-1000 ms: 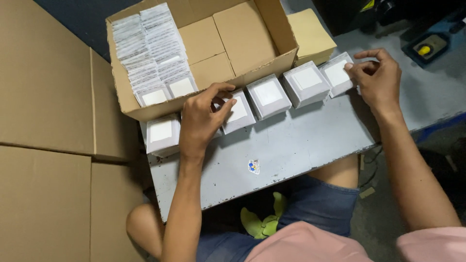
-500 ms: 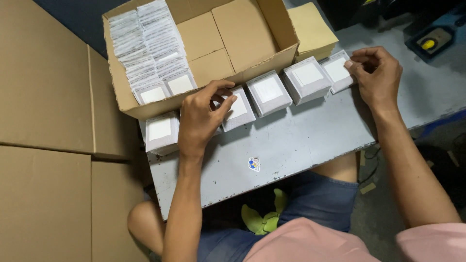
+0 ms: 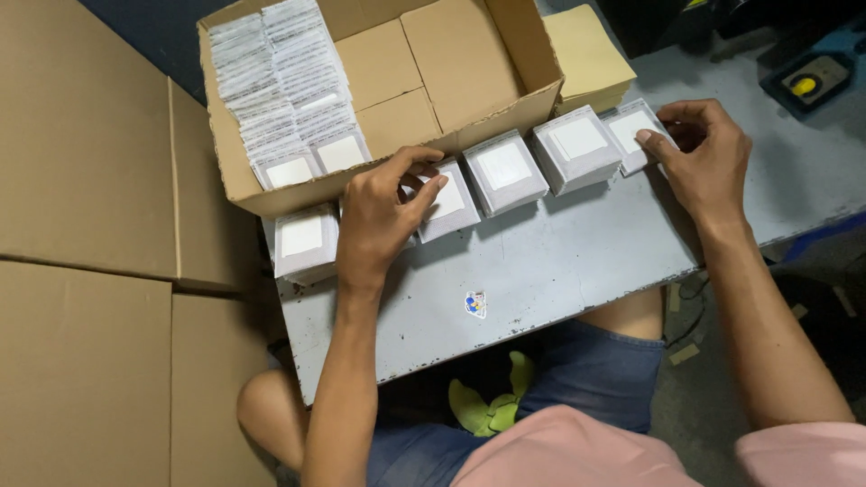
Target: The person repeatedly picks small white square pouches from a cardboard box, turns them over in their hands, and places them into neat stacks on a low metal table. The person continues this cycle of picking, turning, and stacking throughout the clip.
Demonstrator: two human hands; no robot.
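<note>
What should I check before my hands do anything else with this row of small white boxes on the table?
1. Left hand resting on a small box in the row: ok.
2. Right hand fingers on the end box: ok.
3. Row of boxes lined up along the carton front: ok; middle box and its neighbour stand free.
4. Leftmost box sits at the table edge: not ok, close to the corner.
5. Carton has open space beside the packed stacks: ok.
6. Box contents: cannot tell.
</note>
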